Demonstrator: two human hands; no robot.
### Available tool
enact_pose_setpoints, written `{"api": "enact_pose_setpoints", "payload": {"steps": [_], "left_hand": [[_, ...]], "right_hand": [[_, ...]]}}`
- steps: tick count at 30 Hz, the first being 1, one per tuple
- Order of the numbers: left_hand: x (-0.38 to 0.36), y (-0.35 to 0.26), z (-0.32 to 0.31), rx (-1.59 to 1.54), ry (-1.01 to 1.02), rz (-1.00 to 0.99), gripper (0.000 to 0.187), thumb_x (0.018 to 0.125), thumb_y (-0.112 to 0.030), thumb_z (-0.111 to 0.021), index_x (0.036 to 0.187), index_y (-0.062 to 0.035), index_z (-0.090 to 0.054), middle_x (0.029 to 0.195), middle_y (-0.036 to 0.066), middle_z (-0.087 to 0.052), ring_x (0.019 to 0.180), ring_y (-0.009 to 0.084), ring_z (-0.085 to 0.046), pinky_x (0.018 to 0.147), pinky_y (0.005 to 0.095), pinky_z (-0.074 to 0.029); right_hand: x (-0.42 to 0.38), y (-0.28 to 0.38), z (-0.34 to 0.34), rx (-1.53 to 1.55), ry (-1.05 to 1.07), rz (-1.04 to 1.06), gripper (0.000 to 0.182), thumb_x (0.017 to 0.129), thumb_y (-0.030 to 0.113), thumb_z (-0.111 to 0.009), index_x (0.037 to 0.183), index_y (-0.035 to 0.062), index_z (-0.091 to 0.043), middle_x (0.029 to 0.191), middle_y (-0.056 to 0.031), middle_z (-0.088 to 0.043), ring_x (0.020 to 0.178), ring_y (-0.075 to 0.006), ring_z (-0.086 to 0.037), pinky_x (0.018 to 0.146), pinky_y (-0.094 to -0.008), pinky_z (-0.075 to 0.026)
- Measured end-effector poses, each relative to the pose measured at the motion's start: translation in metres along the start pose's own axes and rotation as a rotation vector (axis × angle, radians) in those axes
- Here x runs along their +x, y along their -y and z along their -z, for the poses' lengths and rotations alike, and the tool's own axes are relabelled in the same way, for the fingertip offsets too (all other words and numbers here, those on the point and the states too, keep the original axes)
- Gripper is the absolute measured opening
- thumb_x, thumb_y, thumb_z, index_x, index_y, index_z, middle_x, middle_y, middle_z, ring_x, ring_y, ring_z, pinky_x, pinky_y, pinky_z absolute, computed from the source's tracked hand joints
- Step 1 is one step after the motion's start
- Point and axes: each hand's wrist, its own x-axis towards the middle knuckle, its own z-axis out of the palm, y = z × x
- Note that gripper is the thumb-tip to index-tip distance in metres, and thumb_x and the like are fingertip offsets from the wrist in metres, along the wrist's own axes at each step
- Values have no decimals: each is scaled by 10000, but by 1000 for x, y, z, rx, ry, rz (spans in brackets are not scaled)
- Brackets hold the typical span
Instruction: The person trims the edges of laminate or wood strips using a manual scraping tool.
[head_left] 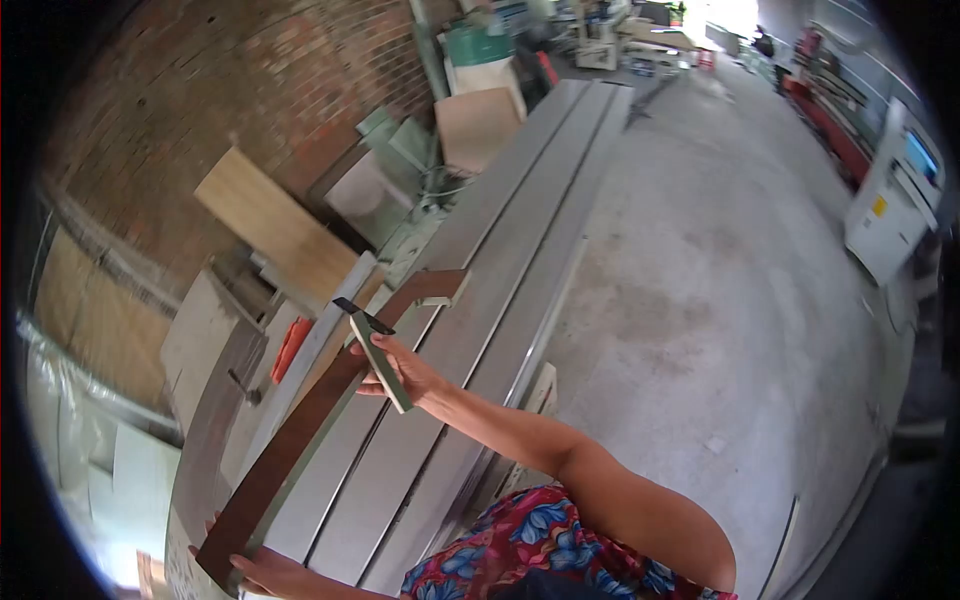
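My left hand (258,572) grips the near end of a long brown board (290,455), thumb on the near side and fingertips showing past the far edge. The board slants up and away to a shorter bent end over a long grey grooved bench (480,330). My right hand (408,372) is closed around a narrow strip with a pale face and green side (380,365), held over the board's middle. A flat black piece (362,315) crosses the strip's upper end; its kind is not clear.
Wooden panels (280,225) lean by the brick wall (330,60) at left. An orange-red object (290,350) lies beside the bench. To the right is a concrete floor (680,300), with a white machine cabinet (892,200) farther off.
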Motion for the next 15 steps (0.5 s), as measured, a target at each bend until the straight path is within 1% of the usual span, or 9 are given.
{"api": "enact_pose_setpoints", "payload": {"steps": [2, 5, 6, 8, 9, 12, 13, 14, 15], "left_hand": [[8, 6, 13, -45, 54, 11, 651, 900, -265, -507, 1420, 1, -218, 1344, 226, -407, 1261, 334, -385, 1082, 448, -244], [27, 16, 47, -132, 159, 17, 675, 885, -285, -489, 1418, 13, -201, 1388, 222, -350, 1295, 332, -334, 1094, 454, -203], [34, 22, 59, -163, 207, 20, 683, 880, -291, -483, 1418, 18, -195, 1402, 221, -330, 1307, 331, -316, 1099, 457, -189], [44, 36, 79, -234, 298, 72, 700, 870, -304, -471, 1416, 26, -183, 1431, 219, -292, 1330, 329, -282, 1107, 461, -162], [41, 34, 68, -306, 335, 139, 729, 853, -318, -484, 1418, 24, -175, 1439, 215, -277, 1338, 330, -265, 1108, 466, -156], [22, 20, 30, -470, 471, 400, 860, 773, -398, -550, 1423, 8, -161, 1464, 196, -215, 1352, 334, -225, 1108, 481, -155], [18, 33, 24, -560, 539, 480, 868, 769, -410, -552, 1425, 3, -162, 1461, 190, -220, 1351, 327, -226, 1107, 480, -156], [9, 54, 16, -652, 610, 562, 875, 764, -422, -554, 1426, -3, -163, 1458, 184, -224, 1350, 319, -227, 1107, 479, -157], [-4, 67, 5, -743, 684, 648, 882, 760, -434, -555, 1427, -9, -165, 1455, 179, -229, 1350, 312, -228, 1107, 478, -158]], "right_hand": [[-17, -1, -25, -40, -84, 126, 516, 794, 514, -626, 1066, 77, -586, 581, 45, -438, 532, -94, -468, 810, -373, -490], [-35, -6, -41, -45, -164, 300, 528, 776, 528, -639, 1062, 86, -593, 591, 31, -453, 559, -95, -473, 789, -379, -499], [-49, -3, -48, -46, -218, 348, 529, 773, 525, -643, 1076, 94, -594, 700, 12, -509, 618, -96, -488, 750, -370, -507], [-88, 4, -65, -143, -268, 483, 533, 784, 534, -624, 1089, 97, -597, 790, 5, -476, 712, -111, -477, 812, -412, -489], [-112, 8, -74, -195, -301, 557, 536, 790, 539, -614, 1095, 99, -598, 835, 2, -460, 760, -119, -471, 843, -433, -480], [-186, 11, -92, -249, -443, 774, 532, 799, 517, -612, 1096, 75, -596, 840, 8, -437, 807, -85, -476, 827, -410, -493], [-215, 9, -100, -281, -490, 859, 524, 802, 511, -612, 1090, 74, -599, 838, 12, -436, 813, -73, -477, 819, -401, -497], [-242, 6, -112, -296, -601, 967, 458, 813, 469, -620, 1037, 69, -626, 763, 37, -437, 725, -57, -491, 743, -342, -514], [-269, 1, -114, -320, -670, 1054, 435, 822, 447, -618, 1035, 69, -628, 763, 34, -451, 710, -62, -497, 715, -320, -513]]}}
